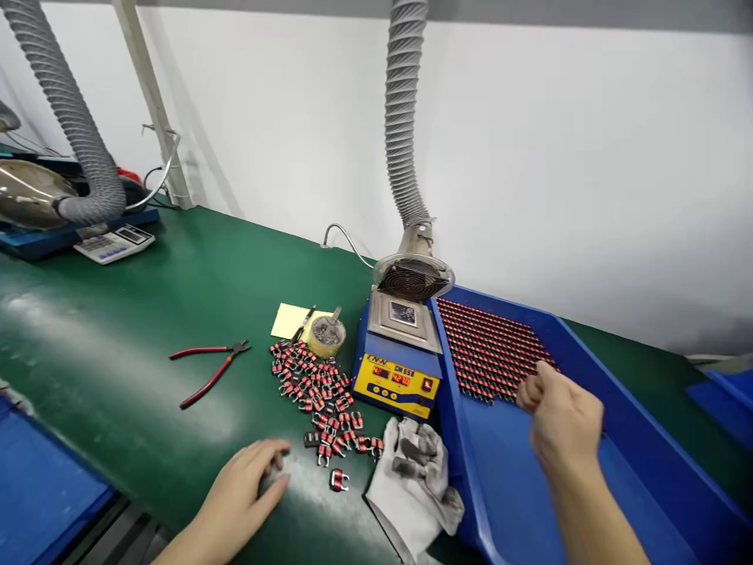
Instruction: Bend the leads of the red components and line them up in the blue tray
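Observation:
My left hand lies flat on the green mat, fingers stretched out and holding nothing. Just to its right is a loose red coil part, below a pile of red coil parts. My right hand is curled shut inside the blue tray, at the near edge of the neat rows of red coils. What its fingers hold, if anything, is hidden.
A blue and yellow solder pot stands beside the tray under a fume hose. Also on the mat: red-handled cutters, a small tin, a yellow note, a grey glove. A calculator sits far left.

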`<state>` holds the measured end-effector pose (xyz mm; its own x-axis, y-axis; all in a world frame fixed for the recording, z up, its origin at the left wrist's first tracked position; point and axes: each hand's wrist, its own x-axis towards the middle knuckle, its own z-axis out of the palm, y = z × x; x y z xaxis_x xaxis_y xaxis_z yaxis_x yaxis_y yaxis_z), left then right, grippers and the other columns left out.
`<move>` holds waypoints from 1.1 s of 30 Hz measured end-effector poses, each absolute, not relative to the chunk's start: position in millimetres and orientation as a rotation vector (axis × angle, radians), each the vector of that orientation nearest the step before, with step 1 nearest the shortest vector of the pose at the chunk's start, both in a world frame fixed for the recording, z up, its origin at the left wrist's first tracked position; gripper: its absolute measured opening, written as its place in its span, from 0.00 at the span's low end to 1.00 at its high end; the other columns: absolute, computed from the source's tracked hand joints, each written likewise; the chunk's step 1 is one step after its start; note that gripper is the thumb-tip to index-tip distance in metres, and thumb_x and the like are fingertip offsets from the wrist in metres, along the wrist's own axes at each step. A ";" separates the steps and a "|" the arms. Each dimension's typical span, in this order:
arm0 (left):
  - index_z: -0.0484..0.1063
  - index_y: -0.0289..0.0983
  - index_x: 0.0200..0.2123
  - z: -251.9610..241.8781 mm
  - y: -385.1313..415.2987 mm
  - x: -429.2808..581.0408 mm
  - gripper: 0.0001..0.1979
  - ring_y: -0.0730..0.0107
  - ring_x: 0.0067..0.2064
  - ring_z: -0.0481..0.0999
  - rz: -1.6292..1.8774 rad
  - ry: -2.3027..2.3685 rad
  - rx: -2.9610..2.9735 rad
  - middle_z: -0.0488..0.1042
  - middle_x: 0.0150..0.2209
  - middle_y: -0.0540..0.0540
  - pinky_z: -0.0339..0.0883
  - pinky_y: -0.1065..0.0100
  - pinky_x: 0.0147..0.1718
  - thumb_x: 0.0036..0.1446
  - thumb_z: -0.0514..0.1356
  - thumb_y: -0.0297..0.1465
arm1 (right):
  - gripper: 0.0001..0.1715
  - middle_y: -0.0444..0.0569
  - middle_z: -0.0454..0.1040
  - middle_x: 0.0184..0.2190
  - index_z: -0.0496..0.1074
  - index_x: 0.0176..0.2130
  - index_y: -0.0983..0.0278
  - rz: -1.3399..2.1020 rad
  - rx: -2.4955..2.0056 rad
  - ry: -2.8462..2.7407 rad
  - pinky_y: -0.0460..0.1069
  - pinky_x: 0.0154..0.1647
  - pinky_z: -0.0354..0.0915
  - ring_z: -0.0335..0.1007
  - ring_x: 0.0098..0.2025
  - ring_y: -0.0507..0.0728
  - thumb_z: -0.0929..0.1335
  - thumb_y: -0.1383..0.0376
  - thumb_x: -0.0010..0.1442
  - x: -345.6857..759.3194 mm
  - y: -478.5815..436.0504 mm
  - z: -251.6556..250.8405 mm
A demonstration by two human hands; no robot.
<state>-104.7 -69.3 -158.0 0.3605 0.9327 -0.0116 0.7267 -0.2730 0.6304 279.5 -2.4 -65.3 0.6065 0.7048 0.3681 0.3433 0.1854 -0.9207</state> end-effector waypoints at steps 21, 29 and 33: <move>0.73 0.32 0.40 -21.0 -5.5 -41.8 0.08 0.70 0.34 0.77 1.835 0.753 2.669 0.80 0.35 0.44 0.70 0.69 0.34 0.57 0.60 0.20 | 0.12 0.45 0.76 0.36 0.74 0.36 0.58 1.120 -0.908 -1.103 0.44 0.44 0.67 0.72 0.42 0.53 0.73 0.54 0.56 120.9 -33.2 -13.7; 0.72 0.39 0.49 -0.4 4.1 0.4 0.20 0.66 0.45 0.76 1.679 0.605 2.113 0.79 0.43 0.45 0.72 0.67 0.45 0.52 0.61 0.23 | 0.16 0.44 0.78 0.33 0.78 0.30 0.60 1.164 -0.639 -0.556 0.43 0.37 0.71 0.75 0.33 0.50 0.81 0.61 0.40 119.1 -34.2 -11.7; 0.78 0.41 0.42 -3.1 13.7 1.6 0.11 0.63 0.48 0.75 1.171 0.555 1.518 0.78 0.45 0.45 0.69 0.65 0.50 0.55 0.62 0.30 | 0.14 0.43 0.77 0.30 0.78 0.30 0.60 1.110 -0.696 -0.628 0.40 0.36 0.69 0.73 0.33 0.49 0.80 0.63 0.41 120.0 -30.3 -16.4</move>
<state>1.6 13.7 -3.1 0.4047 0.8332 0.3768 -0.2359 -0.3030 0.9233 120.0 -30.3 -16.4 0.3201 0.9414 0.1060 -0.5763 0.2823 -0.7670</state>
